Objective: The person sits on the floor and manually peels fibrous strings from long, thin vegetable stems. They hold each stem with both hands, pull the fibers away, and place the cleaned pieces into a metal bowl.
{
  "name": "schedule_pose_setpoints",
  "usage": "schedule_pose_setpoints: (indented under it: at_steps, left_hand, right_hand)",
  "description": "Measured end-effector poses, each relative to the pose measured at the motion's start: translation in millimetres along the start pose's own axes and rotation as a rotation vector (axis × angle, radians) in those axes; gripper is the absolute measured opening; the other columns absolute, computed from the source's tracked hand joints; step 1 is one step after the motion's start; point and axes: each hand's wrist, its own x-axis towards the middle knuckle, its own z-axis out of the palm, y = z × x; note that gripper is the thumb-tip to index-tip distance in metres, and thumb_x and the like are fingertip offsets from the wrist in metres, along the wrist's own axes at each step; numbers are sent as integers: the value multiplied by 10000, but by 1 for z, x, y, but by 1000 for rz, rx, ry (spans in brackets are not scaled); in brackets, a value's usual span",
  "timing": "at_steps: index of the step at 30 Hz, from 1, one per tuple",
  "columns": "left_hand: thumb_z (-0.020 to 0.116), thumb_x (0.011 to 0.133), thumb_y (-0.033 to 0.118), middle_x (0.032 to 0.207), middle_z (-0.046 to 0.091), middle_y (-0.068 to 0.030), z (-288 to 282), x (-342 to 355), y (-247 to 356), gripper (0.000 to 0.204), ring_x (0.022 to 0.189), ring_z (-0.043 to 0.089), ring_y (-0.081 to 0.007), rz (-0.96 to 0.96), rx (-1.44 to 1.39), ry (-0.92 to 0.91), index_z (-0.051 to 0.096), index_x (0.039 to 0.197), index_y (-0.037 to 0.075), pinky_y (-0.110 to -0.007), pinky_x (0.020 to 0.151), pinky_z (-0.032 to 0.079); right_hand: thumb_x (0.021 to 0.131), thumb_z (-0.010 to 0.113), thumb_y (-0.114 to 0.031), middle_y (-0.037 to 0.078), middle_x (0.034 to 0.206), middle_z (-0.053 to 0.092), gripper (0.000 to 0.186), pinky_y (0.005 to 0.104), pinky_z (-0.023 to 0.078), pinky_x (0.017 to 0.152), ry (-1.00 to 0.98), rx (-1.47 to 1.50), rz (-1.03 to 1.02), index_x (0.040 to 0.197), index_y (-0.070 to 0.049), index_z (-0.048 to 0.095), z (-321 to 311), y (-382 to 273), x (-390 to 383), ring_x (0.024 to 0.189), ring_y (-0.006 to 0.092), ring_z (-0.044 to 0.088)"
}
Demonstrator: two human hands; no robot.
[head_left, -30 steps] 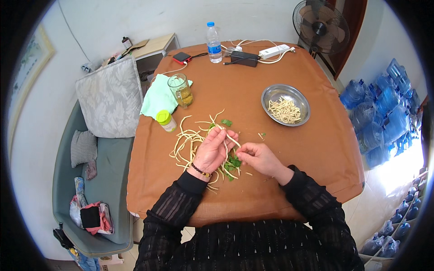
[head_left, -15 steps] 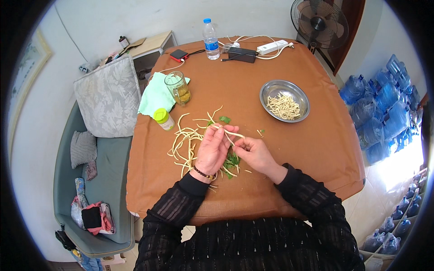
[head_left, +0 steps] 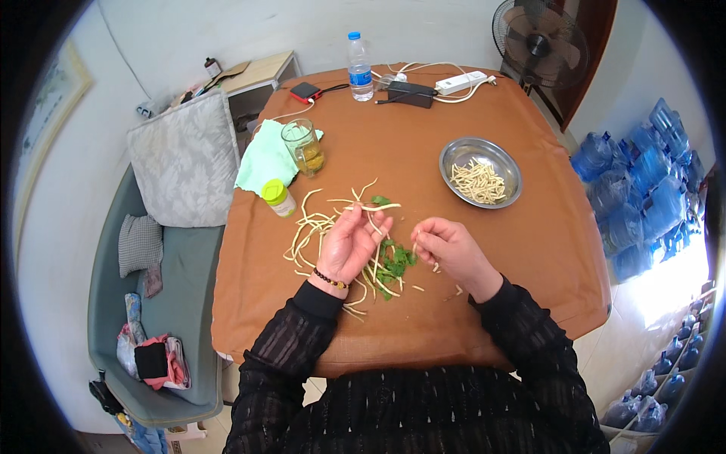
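My left hand, wearing a beaded bracelet, is closed on a pale long bean whose tip sticks out past the thumb to the right. To its right, my right hand pinches a small pale bit of bean between thumb and fingertips, apart from the long bean. Beneath and left of my left hand lie several whole long beans in a loose tangle. Green leaves lie between the hands, with short bean scraps nearby. A steel bowl at the back right holds many short bean pieces.
On the brown-covered table, a lime-lidded jar, a glass mug and a mint cloth stand left. A water bottle, black adapter and power strip line the back. A grey-green sofa is beside the table.
My hands have drawn apart: the right one has moved right and away from the long bean, with a small piece in its pinch. My left hand still holds the bean.
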Motion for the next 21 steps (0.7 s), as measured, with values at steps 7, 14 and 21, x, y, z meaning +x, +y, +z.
schedule_pose_setpoints:
  at_steps: [7, 14, 21]
  left_hand:
    - [525, 967, 165, 1078, 633, -91, -2, -3, -13, 143, 1120, 563, -250, -17, 94, -58, 594, 1018, 51, -456, 1065, 387]
    - [553, 951, 129, 1131, 606, -108, -2, -2, -34, 108, 1066, 577, -227, 9, 229, -101, 588, 1031, 66, -379, 951, 463]
    - [550, 955, 129, 1133, 607, -63, -6, -5, -39, 95, 1035, 573, -181, 5, 228, -111, 588, 1032, 90, -364, 910, 474]
  right_hand:
    - [946, 586, -215, -34, 756, 579, 163, 175, 396, 534, 56, 54, 84, 956, -55, 613, -6, 22, 13, 613, 29, 493]
    - [932, 600, -153, -34, 738, 580, 170, 177, 380, 509, 183, 16, 26, 1042, -29, 638, 11, 38, 20, 583, 27, 479]
    - [931, 598, -124, -33, 755, 588, 191, 162, 354, 492, 226, 117, -28, 1086, -20, 639, 17, 36, 19, 574, 20, 462]
